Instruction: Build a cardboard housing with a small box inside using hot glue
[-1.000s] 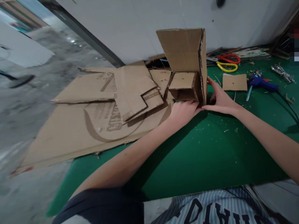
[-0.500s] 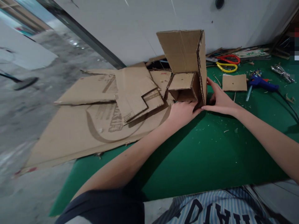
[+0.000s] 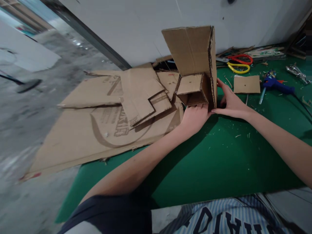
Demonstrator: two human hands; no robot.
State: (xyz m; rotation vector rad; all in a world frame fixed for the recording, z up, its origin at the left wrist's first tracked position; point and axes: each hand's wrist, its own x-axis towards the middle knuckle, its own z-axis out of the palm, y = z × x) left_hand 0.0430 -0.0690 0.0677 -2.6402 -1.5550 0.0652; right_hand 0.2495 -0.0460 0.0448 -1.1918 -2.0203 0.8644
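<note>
A cardboard structure (image 3: 193,53) stands upright on the green table, made of tall panels with a small open-fronted box (image 3: 190,82) at the inner corner. My left hand (image 3: 196,117) grips it from below the small box, its fingertips hidden under the cardboard. On the other side, my right hand (image 3: 232,102) holds the outer face of the right panel (image 3: 214,65), fingers spread up along it and thumb at the lower front edge. The thumb lies close to my left hand. A small hole shows in the box's top.
Flat cardboard sheets (image 3: 143,94) lie on the left, overhanging the green table (image 3: 219,162). On the right are red-and-yellow-handled scissors (image 3: 240,63), a small cardboard piece (image 3: 246,84), a blue glue gun (image 3: 278,86) with a cord, and scraps. A wall (image 3: 146,29) rises behind.
The view has shifted slightly, so things on the table appear a little further right and higher. Both hands keep their hold on the cardboard structure.
</note>
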